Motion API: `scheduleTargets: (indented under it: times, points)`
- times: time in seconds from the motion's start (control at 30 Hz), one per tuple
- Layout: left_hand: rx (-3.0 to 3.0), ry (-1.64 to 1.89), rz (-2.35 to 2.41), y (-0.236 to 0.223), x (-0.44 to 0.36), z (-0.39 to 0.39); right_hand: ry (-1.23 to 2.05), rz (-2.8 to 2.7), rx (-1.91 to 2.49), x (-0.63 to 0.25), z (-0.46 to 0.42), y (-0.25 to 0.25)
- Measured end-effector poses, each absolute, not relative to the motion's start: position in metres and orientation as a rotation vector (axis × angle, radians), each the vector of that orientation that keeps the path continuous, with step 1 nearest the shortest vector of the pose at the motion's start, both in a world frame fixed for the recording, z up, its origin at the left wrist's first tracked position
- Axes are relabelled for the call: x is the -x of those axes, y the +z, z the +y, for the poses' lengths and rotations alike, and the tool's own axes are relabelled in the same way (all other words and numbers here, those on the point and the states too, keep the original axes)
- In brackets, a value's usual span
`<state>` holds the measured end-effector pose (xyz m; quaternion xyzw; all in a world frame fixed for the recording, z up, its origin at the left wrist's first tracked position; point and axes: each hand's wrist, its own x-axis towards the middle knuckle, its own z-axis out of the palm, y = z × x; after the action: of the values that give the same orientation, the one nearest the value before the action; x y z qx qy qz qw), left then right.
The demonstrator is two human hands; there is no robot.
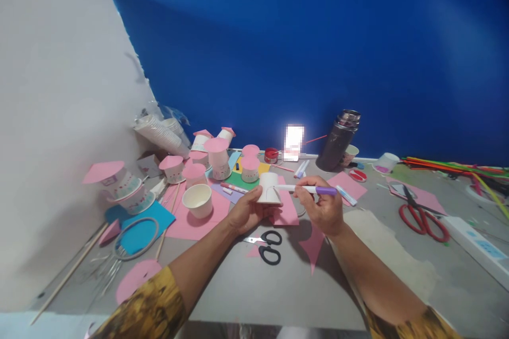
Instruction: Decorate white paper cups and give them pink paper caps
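Note:
In the middle of the head view my left hand (247,213) is closed around a small white paper cup (269,185), turned with its wide rim downward. My right hand (321,207) grips a white marker (310,189) with a purple end. The marker's tip points left and meets the side of the cup, where faint lines show. Below my hands lie black-handled scissors (270,247) on the table, their blades partly hidden by my left hand. An upright white paper cup (198,201) stands to the left on pink paper.
Several decorated cups with pink paper tops (217,146) stand at the back left, near stacked cups (159,135). A dark thermos (338,140) is at the back right. Red-handled scissors (423,221) and a white power strip (479,249) lie right.

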<state>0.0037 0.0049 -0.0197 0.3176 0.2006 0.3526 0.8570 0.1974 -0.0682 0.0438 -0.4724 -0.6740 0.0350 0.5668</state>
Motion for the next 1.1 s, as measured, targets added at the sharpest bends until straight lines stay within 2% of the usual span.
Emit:
scheduleTargets:
  times: [1.1]
  points:
    - [-0.649,0.706,0.381,-0.0192,-0.0012,0.0047,0.040,-1.601,1.099,-0.1972,-0.0684,0.0421]
